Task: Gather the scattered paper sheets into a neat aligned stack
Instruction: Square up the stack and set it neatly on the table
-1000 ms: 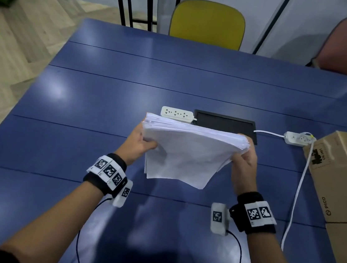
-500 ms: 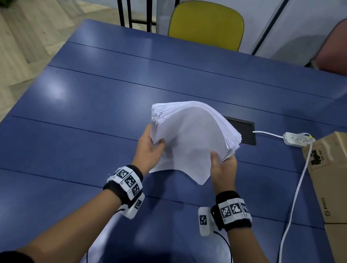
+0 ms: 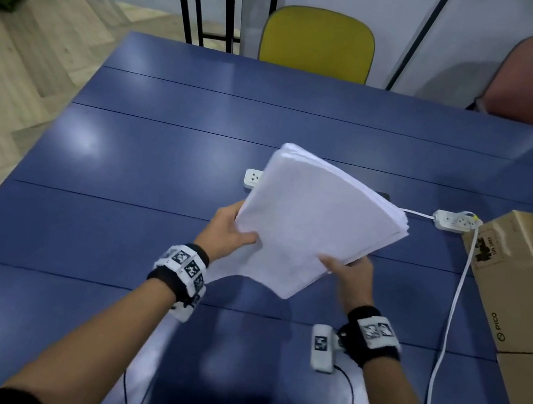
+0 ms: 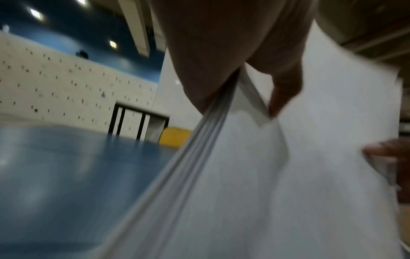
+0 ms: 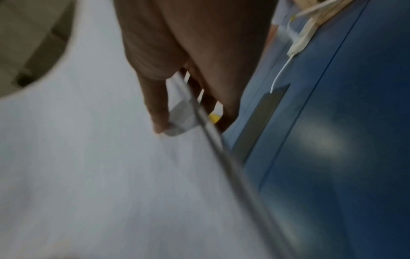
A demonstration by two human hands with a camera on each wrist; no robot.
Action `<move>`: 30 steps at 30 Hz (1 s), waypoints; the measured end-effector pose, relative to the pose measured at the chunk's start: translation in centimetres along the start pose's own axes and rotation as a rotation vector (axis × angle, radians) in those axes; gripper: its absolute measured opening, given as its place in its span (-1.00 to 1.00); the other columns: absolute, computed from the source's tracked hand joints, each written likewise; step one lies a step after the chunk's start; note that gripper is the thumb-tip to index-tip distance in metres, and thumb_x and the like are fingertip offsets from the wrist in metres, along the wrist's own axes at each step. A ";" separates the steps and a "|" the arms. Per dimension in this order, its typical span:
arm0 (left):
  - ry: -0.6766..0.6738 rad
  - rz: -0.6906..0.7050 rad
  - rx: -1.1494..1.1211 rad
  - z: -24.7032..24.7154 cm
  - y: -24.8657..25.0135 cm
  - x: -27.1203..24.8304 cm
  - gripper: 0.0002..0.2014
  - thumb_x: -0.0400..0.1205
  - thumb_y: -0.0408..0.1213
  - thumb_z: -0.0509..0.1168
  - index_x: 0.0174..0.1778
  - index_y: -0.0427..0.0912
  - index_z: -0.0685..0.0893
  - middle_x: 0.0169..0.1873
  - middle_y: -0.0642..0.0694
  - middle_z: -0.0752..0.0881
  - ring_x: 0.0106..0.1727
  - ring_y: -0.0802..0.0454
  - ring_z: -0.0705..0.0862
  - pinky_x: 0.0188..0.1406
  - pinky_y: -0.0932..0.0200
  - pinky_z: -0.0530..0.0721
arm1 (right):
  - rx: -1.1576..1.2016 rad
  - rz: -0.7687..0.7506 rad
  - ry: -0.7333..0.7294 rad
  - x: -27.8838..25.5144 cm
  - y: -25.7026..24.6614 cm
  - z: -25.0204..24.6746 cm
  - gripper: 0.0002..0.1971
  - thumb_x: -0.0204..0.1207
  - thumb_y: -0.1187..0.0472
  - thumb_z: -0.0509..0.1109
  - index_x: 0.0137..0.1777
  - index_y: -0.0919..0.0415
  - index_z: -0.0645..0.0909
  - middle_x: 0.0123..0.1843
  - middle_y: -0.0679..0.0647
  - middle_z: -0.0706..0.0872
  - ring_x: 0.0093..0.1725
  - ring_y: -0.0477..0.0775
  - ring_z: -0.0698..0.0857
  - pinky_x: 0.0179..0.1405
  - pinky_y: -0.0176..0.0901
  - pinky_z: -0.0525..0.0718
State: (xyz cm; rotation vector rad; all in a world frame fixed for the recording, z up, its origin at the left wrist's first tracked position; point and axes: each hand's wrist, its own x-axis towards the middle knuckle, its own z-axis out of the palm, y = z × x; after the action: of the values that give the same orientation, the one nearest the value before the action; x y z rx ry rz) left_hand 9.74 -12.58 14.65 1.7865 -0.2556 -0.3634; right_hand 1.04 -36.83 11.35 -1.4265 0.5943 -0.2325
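Left hand (image 3: 226, 230) clamped on the near-left edge of the paper stack (image 3: 316, 221), thumb curled over the top sheet, fingers underneath; right hand (image 3: 348, 275) pinching the near-right edge the same way, thumb on top. Held clear of the blue tabletop (image 3: 128, 164), tilted, one corner pointing down toward the body, the far corner up over the white power strip (image 3: 253, 177). Edges visibly fanned along the right side, so not squared yet. Best to turn one long edge down, loosen both grips a touch and tap it on the tabletop, then rotate and tap a short edge. Worth keeping the thumbs light so sheets can slide level, yet firm enough that nothing slips out the low corner. Looks a thick, floppy bundle, likely to bow if gripped only at the edges. Wrist views blurred; layered sheet edges under the left hand's fingers (image 4: 286, 87) show steps between groups of sheets. As for containers: a cardboard box (image 3: 523, 283) at the right tabletop edge, flaps closed, contents hidden; second power strip (image 3: 454, 221) just beside it, cable trailing toward the near edge.
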 end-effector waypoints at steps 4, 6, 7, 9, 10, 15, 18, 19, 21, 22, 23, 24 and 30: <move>-0.309 0.034 0.088 -3.3 4.1 0.8 -0.53 0.38 -0.68 0.44 0.14 -0.18 0.66 -0.17 0.18 0.74 -0.24 0.38 0.70 -0.24 0.43 0.61 | -0.045 -0.139 -0.160 0.8 -4.3 -4.8 -0.53 0.22 0.65 0.53 0.15 0.37 0.65 -0.12 -0.03 0.85 -0.15 -0.07 0.76 -0.12 -0.26 0.75; -0.410 0.000 0.178 -3.9 4.6 1.2 -0.61 0.36 -0.61 0.49 0.09 -0.31 0.66 -0.22 0.04 0.77 -0.29 0.26 0.69 -0.27 0.31 0.63 | -0.324 -0.122 -0.316 1.1 -6.0 -5.6 -0.49 0.16 0.66 0.58 0.09 0.26 0.67 -0.17 -0.12 0.87 -0.17 -0.07 0.76 -0.17 -0.34 0.73; -0.449 -0.013 0.205 -4.0 4.6 1.2 -0.62 0.37 -0.60 0.50 0.08 -0.34 0.65 -0.20 -0.07 0.77 -0.30 0.22 0.68 -0.29 0.29 0.63 | -0.450 -0.106 -0.403 1.2 -6.6 -5.5 -0.47 0.14 0.66 0.59 0.05 0.18 0.69 -0.19 -0.16 0.86 -0.17 -0.07 0.76 -0.17 -0.35 0.73; -0.496 -0.015 0.247 -3.6 4.8 1.4 -0.66 0.38 -0.58 0.51 0.04 -0.37 0.64 -0.18 -0.21 0.75 -0.41 0.27 0.63 -0.42 0.40 0.55 | -0.609 -0.091 -0.528 1.0 -7.3 -4.4 -0.50 0.18 0.60 0.61 -0.04 0.02 0.73 -0.21 -0.24 0.84 -0.17 -0.16 0.75 -0.17 -0.40 0.70; -0.513 0.001 0.287 -3.2 4.7 1.5 -0.67 0.38 -0.54 0.52 0.03 -0.35 0.65 -0.16 -0.26 0.75 -0.46 0.29 0.60 -0.48 0.45 0.50 | -0.634 -0.090 -0.538 0.7 -7.5 -3.6 -0.57 0.21 0.53 0.62 -0.09 -0.01 0.74 -0.23 -0.26 0.83 -0.20 -0.22 0.74 -0.20 -0.43 0.68; -0.499 0.081 0.432 -2.4 4.4 1.7 -0.70 0.38 -0.40 0.55 -0.02 -0.15 0.66 -0.14 -0.19 0.75 -0.47 0.24 0.55 -0.45 0.37 0.50 | -0.449 -0.175 -0.403 -0.3 -7.5 -1.4 -0.86 0.29 0.41 0.63 -0.16 0.27 0.81 -0.33 -0.21 0.80 -0.32 -0.27 0.70 -0.28 -0.43 0.65; -0.474 0.040 0.493 -3.8 3.4 1.7 -0.71 0.41 -0.32 0.52 -0.03 0.03 0.67 -0.15 0.01 0.81 -0.24 -0.05 0.71 -0.22 0.09 0.65 | -0.402 -0.202 -0.368 -0.3 -7.1 -2.0 -0.89 0.27 0.45 0.63 -0.23 0.33 0.81 -0.32 -0.19 0.78 -0.30 -0.26 0.67 -0.24 -0.39 0.63; -0.481 0.007 0.545 -4.5 2.9 1.7 -0.73 0.41 -0.29 0.53 -0.03 0.03 0.69 -0.16 0.04 0.82 -0.19 -0.05 0.73 -0.16 0.09 0.67 | -0.375 -0.190 -0.359 -0.3 -7.0 -2.4 -0.87 0.26 0.48 0.62 -0.25 0.27 0.81 -0.31 -0.19 0.80 -0.30 -0.25 0.68 -0.24 -0.37 0.65; -0.466 -0.063 0.609 -6.1 1.5 1.7 -0.80 0.39 -0.24 0.57 -0.11 -0.08 0.75 -0.23 -0.02 0.83 -0.23 -0.01 0.75 -0.15 0.08 0.68 | -0.320 -0.140 -0.322 -0.2 -6.8 -3.5 -0.82 0.25 0.49 0.62 -0.29 0.20 0.81 -0.33 -0.14 0.82 -0.33 -0.18 0.71 -0.28 -0.32 0.68; -0.432 -0.091 0.587 -6.8 0.8 1.6 -0.81 0.37 -0.22 0.59 -0.17 -0.13 0.76 -0.27 -0.07 0.82 -0.29 -0.01 0.72 -0.18 0.05 0.68 | -0.304 -0.117 -0.297 -0.2 -6.7 -4.1 -0.82 0.24 0.48 0.62 -0.31 0.18 0.81 -0.35 -0.11 0.82 -0.35 -0.15 0.71 -0.32 -0.30 0.68; -0.382 -0.114 0.529 -7.3 0.1 1.4 -0.79 0.35 -0.21 0.61 -0.21 -0.17 0.77 -0.31 -0.10 0.80 -0.34 0.02 0.68 -0.21 0.06 0.65 | -0.295 -0.099 -0.270 -0.2 -6.5 -4.7 -0.82 0.23 0.47 0.63 -0.33 0.16 0.81 -0.35 -0.08 0.83 -0.37 -0.14 0.72 -0.35 -0.29 0.68; -0.314 -0.123 0.438 -7.7 -0.6 1.2 -0.78 0.33 -0.23 0.63 -0.21 -0.19 0.77 -0.33 -0.11 0.78 -0.36 0.06 0.65 -0.23 0.10 0.62 | -0.280 -0.082 -0.247 -0.2 -6.2 -5.3 -0.82 0.21 0.46 0.64 -0.35 0.16 0.81 -0.35 -0.06 0.84 -0.38 -0.12 0.73 -0.36 -0.28 0.69; -0.090 -0.198 -0.340 -6.2 -4.2 -0.8 -0.33 0.20 -0.43 0.60 0.26 -0.16 0.60 0.05 -0.04 0.79 0.06 0.05 0.76 0.03 0.20 0.72 | -0.075 -0.030 -0.140 -0.5 -4.7 -5.6 -0.77 -0.02 0.29 0.67 -0.32 0.24 0.82 -0.29 -0.04 0.85 -0.34 -0.10 0.74 -0.34 -0.29 0.71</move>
State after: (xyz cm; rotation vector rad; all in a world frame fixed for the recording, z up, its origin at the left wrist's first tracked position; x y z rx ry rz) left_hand 11.25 -5.73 12.05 1.4644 -0.0726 -0.5935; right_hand -1.36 -42.14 15.87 -1.5112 0.4707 -0.1337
